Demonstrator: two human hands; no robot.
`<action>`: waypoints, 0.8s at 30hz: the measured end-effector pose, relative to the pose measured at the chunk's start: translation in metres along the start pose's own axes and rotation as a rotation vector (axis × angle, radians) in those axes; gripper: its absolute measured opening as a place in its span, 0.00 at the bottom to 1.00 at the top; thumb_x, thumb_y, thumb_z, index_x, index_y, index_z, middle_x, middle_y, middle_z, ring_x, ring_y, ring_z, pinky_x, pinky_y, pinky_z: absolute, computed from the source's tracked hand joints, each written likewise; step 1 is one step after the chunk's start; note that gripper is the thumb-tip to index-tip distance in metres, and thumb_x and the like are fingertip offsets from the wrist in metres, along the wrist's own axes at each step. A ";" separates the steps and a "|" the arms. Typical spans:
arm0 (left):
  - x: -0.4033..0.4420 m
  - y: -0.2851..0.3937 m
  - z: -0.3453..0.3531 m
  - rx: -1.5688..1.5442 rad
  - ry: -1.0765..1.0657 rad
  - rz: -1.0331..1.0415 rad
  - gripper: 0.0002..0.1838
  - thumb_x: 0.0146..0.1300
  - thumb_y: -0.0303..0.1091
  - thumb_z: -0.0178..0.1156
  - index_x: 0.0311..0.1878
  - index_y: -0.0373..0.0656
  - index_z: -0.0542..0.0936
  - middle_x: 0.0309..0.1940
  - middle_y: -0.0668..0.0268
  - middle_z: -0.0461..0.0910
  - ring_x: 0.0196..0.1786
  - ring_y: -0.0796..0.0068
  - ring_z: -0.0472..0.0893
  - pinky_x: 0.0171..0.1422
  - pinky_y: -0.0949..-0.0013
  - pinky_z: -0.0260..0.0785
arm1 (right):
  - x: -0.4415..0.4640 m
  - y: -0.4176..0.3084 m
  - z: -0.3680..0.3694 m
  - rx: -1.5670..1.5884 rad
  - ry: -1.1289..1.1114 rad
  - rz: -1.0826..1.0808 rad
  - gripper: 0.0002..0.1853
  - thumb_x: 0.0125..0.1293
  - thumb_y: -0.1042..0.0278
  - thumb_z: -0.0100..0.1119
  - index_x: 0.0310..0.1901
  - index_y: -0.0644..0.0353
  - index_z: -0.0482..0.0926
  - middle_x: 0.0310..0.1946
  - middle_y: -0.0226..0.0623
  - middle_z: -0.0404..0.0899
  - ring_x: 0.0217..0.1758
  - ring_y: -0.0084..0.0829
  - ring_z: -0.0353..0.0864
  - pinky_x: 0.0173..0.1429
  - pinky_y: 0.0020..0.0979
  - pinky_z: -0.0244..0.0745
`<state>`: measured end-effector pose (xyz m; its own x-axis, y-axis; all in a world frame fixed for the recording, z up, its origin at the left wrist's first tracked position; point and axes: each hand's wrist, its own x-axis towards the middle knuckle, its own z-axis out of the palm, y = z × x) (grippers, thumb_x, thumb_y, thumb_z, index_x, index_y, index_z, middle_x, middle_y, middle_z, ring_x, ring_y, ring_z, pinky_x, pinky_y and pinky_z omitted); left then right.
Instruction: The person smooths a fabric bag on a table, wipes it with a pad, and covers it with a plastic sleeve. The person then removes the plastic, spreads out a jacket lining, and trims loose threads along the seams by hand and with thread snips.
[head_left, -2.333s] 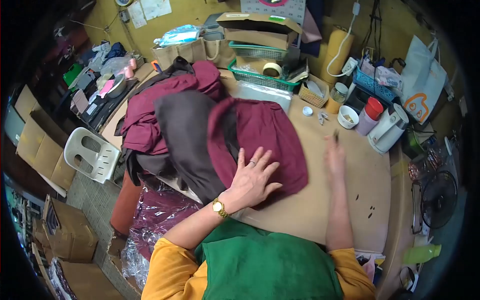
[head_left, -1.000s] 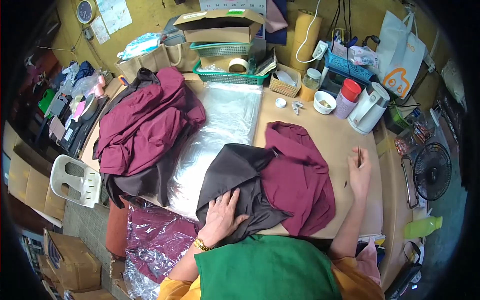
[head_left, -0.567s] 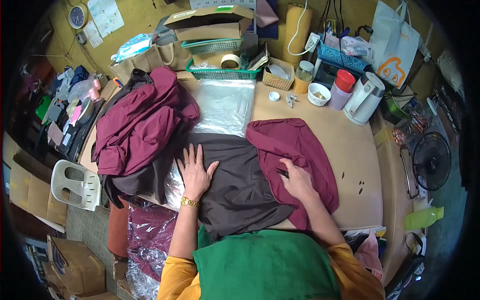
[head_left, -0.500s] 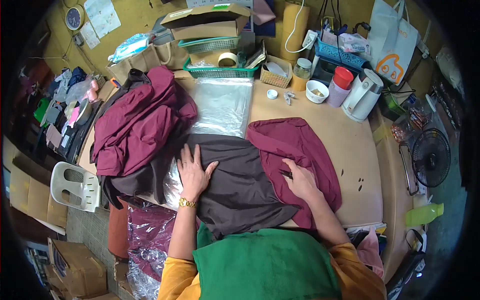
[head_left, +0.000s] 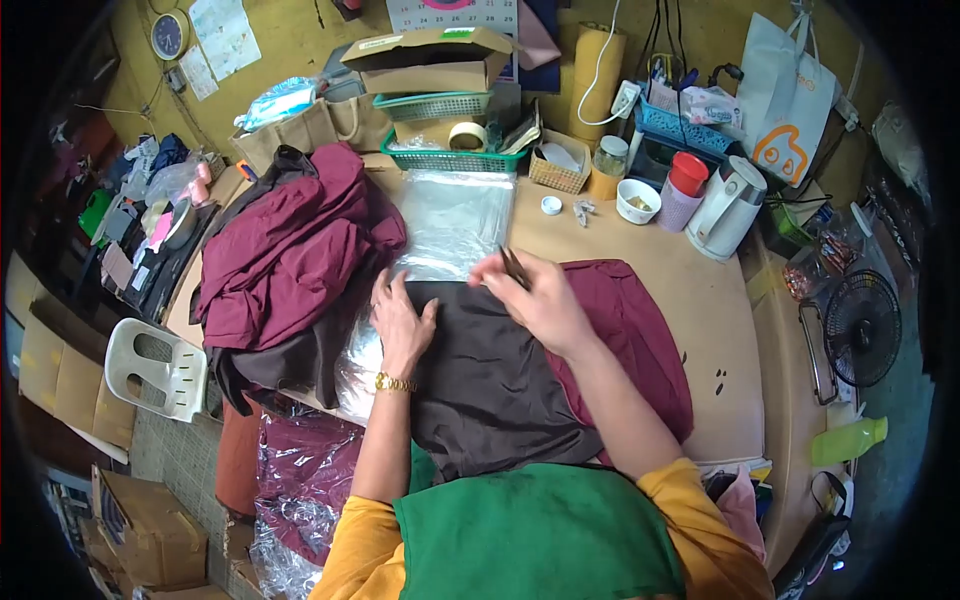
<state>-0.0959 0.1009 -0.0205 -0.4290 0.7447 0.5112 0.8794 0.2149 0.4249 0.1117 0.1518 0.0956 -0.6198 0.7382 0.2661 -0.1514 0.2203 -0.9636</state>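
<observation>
A dark brown garment part (head_left: 490, 375) lies spread on the table in front of me, joined on its right by maroon fabric (head_left: 640, 340). My left hand (head_left: 402, 322) rests at the upper left edge of the dark cloth, fingers apart and holding nothing. Above the top edge of the cloth is my right hand (head_left: 540, 300), closed around small dark thread snips (head_left: 514, 268) whose tips point up. Its thumb and fingertips are near the cloth's upper edge; whether they touch it, I cannot tell. Clear plastic bags (head_left: 455, 225) lie just beyond.
A heap of maroon and dark garments (head_left: 290, 250) covers the table's left side. Along the back stand green baskets (head_left: 450, 160), a jar (head_left: 608, 165), a white bowl (head_left: 638, 202), a red-lidded tumbler (head_left: 686, 190) and a white kettle (head_left: 728, 208). A white chair (head_left: 155, 370) stands at left.
My right hand has moved up and left from the maroon fabric to the dark cloth's top edge, snips still in it. My left hand stays near the left edge, its fingers more curled.
</observation>
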 end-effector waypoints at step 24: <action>-0.048 0.018 -0.069 -1.363 -0.070 -0.347 0.21 0.67 0.25 0.63 0.63 0.37 0.74 0.38 0.72 0.78 0.34 0.88 0.73 0.34 0.80 0.67 | -0.034 0.036 0.015 -0.251 0.005 0.056 0.08 0.63 0.71 0.69 0.35 0.66 0.80 0.26 0.24 0.77 0.29 0.13 0.70 0.33 0.22 0.67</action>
<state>-0.0734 0.0250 0.0142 -0.5334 0.8189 0.2120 -0.1725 -0.3507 0.9205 0.1160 0.1248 0.0519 -0.6179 0.7569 0.2131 0.0796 0.3298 -0.9407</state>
